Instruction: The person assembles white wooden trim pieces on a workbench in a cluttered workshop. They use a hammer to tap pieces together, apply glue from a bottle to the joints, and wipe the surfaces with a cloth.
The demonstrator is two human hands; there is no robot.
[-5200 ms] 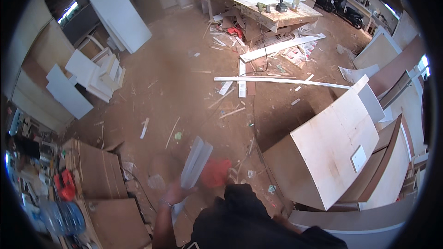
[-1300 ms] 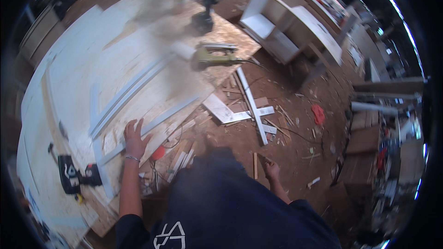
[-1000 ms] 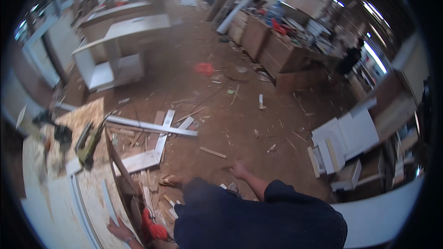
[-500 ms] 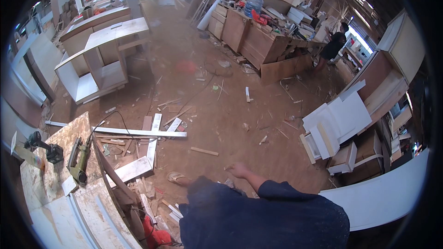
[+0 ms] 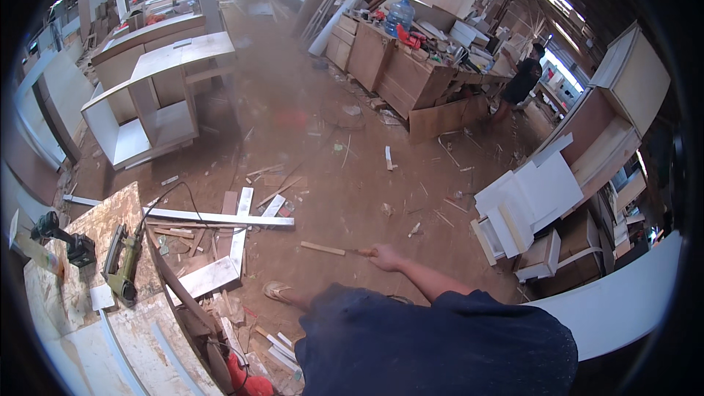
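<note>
My right hand (image 5: 385, 257) reaches out over the brown floor from the dark blue sleeve, with its fingers closed. A short, thin brown piece (image 5: 361, 252) shows at the fingertips; its kind is too small to make out. Beside its far end lies a pale wood strip (image 5: 323, 248) on the floor; whether they touch I cannot tell. My left hand is out of the picture. A sandalled foot (image 5: 277, 291) stands to the left, beside wood offcuts.
At the left, a worn workbench (image 5: 70, 301) carries a cordless drill (image 5: 66, 238) and an olive-green nail gun (image 5: 123, 271). White boards (image 5: 238, 235) lie crossed on the floor. White panels (image 5: 532, 198) and cabinets stand right. Another person (image 5: 522, 79) is beside the cluttered far bench (image 5: 411, 77).
My right hand has moved slightly right and up, and its forearm now shows more. The thin brown piece shows more plainly at the fingers. The view has shifted a little.
</note>
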